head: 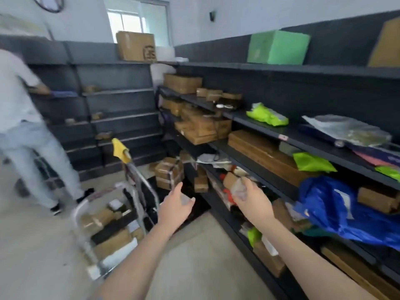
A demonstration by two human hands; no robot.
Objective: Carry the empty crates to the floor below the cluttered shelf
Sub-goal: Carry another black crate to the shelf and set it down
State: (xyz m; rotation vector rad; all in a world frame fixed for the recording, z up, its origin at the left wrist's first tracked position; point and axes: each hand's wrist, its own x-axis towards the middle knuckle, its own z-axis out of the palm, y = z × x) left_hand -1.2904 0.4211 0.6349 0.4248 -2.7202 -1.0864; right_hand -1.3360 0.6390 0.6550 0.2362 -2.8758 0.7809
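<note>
hands: 2, left (176, 207) and right (249, 197) both spread, empty | crates: cannot tell, 1 dark shape on floor (194, 267) below cluttered shelf (259, 148) | cart (112, 224): 1, parcels aboard

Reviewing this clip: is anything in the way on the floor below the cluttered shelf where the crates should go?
Partly. A dark low object already lies against the black shelf unit's base, taped cardboard boxes sit in the corner, and a loaded metal trolley narrows the aisle. The left hand and right hand are open, empty.
</note>
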